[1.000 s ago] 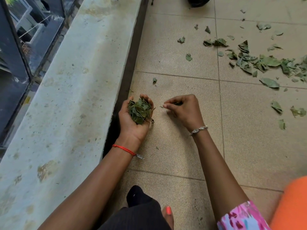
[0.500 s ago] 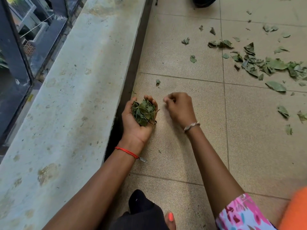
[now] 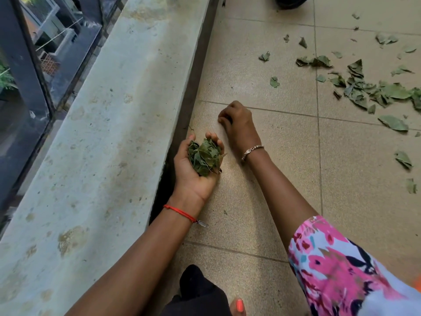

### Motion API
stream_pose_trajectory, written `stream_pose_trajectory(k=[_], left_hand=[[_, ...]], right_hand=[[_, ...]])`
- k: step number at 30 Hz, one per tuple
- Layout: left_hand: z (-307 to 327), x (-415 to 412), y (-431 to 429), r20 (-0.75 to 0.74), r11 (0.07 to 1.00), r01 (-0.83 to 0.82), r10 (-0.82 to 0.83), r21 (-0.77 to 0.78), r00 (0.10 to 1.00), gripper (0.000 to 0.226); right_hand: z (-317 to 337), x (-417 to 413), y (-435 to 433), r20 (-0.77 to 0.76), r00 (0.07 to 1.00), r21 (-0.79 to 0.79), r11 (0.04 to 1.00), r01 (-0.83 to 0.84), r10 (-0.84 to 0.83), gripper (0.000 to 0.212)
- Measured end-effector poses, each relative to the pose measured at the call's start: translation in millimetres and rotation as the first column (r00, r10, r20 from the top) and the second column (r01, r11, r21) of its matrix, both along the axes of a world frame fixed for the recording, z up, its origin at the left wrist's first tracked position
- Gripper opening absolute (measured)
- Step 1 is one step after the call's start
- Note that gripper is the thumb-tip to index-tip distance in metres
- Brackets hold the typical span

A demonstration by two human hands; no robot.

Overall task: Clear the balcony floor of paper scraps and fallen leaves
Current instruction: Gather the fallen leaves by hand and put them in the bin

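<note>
Concrete ledge (image 3: 109, 133) runs left of left hand (image 3: 193, 176). Left hand palm up, just beside ledge, fingers cupped round clump of green leaves (image 3: 204, 156). Red string (image 3: 180, 212) on its wrist. Right hand (image 3: 239, 124) just beyond it, knuckles up, fingertips curled down onto tiled floor (image 3: 262, 190); cannot tell if pinching anything. Scattered leaves (image 3: 369, 92) on floor, well right of right hand.
</note>
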State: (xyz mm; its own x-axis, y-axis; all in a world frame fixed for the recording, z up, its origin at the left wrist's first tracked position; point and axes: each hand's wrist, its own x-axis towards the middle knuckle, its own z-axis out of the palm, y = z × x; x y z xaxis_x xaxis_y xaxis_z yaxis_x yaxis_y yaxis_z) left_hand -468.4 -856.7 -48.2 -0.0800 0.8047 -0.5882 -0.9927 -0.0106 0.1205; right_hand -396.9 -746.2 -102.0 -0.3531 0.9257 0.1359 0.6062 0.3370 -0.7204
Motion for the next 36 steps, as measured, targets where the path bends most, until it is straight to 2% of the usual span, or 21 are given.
stream_pose_trajectory(k=[3, 5, 6, 7, 9, 10, 11, 13, 15, 18, 20, 22, 25, 27, 29, 33, 36], left_hand=[[-2.8, 2.4, -1.9, 0.013, 1.0, 0.009, -0.01, 0.002, 1.0, 0.029], [-3.5, 2.7, -3.2, 0.012, 1.0, 0.007, -0.007, 0.009, 1.0, 0.027], [-3.5, 2.2, -3.7, 0.01, 1.0, 0.007, -0.007, 0.013, 1.0, 0.026], [-3.5, 2.2, -3.9, 0.012, 1.0, 0.013, -0.013, 0.014, 1.0, 0.026], [-3.5, 2.4, -4.1, 0.026, 1.0, 0.021, -0.022, 0.016, 0.999, 0.027], [-3.6, 3.1, -4.5, 0.033, 1.0, 0.025, -0.025, 0.014, 0.999, 0.027], [-3.1, 3.7, -4.9, 0.038, 0.999, 0.029, -0.029, 0.014, 0.999, 0.028], [-2.8, 5.4, -5.1, 0.04, 0.999, 0.039, -0.039, 0.011, 0.998, 0.03], [-2.6, 6.1, -5.4, 0.029, 0.999, 0.048, -0.048, 0.005, 0.998, 0.036], [-1.9, 6.4, -5.6, 0.021, 0.999, 0.045, -0.045, 0.012, 0.999, 0.031], [-2.0, 6.3, -5.9, 0.027, 0.999, 0.045, -0.045, 0.019, 0.999, 0.033], [-3.2, 5.8, -6.2, 0.038, 0.999, 0.037, -0.037, 0.02, 0.999, 0.042], [-2.8, 5.3, -6.6, 0.04, 0.999, 0.036, -0.036, 0.021, 0.999, 0.042], [-2.0, 5.3, -6.8, 0.034, 0.999, 0.038, -0.04, 0.033, 0.999, 0.033], [-2.4, 5.1, -7.0, 0.025, 0.998, 0.041, -0.042, 0.038, 0.999, 0.029], [-5.2, 5.7, -4.5, 0.019, 1.0, 0.025, -0.026, 0.018, 0.999, 0.041], [-4.2, 5.6, -3.8, -0.001, 0.999, 0.02, -0.02, 0.031, 1.0, 0.026]], right_hand=[[-0.4, -1.1, -2.4, -0.044, 0.998, -0.034, 0.999, 0.036, -0.037, 0.012], [5.1, 6.2, -2.2, -0.218, 0.959, -0.24, 0.962, 0.129, -0.183, 0.01], [8.7, 13.9, -3.9, -0.336, 0.895, -0.393, 0.908, 0.148, -0.292, 0.009], [12.5, 24.5, -7.0, -0.467, 0.784, -0.538, 0.835, 0.115, -0.409, 0.009], [19.5, 48.8, -16.7, -0.651, 0.464, -0.703, 0.708, -0.07, -0.6, 0.016], [22.1, 61.9, -23.4, -0.675, 0.349, -0.726, 0.67, -0.153, -0.65, 0.018], [24.0, 73.0, -30.1, -0.676, 0.28, -0.736, 0.642, -0.216, -0.682, 0.02], [26.1, 87.7, -43.3, -0.651, 0.245, -0.758, 0.597, -0.262, -0.719, 0.02], [25.0, 92.8, -55.2, -0.613, 0.336, -0.788, 0.589, -0.182, -0.715, 0.019], [23.9, 91.8, -70.6, -0.491, 0.644, -0.745, 0.666, 0.039, -0.587, 0.014], [21.0, 86.8, -79.7, -0.32, 0.834, -0.631, 0.757, 0.167, -0.45, 0.013], [17.1, 78.2, -87.6, -0.183, 0.927, -0.467, 0.859, 0.211, -0.327, 0.018], [13.5, 65.9, -94.0, -0.076, 0.965, -0.259, 0.939, 0.225, -0.252, 0.023], [13.6, 61.5, -94.8, -0.037, 0.971, -0.194, 0.955, 0.225, -0.236, 0.019], [15.2, 58.5, -96.8, -0.009, 0.977, -0.165, 0.964, 0.21, -0.214, 0.013], [18.4, 51.7, -98.7, 0.093, 0.976, -0.197, 0.958, 0.21, -0.195, 0.014], [18.4, 43.3, -100.8, 0.175, 0.96, -0.207, 0.945, 0.253, -0.218, 0.02]])
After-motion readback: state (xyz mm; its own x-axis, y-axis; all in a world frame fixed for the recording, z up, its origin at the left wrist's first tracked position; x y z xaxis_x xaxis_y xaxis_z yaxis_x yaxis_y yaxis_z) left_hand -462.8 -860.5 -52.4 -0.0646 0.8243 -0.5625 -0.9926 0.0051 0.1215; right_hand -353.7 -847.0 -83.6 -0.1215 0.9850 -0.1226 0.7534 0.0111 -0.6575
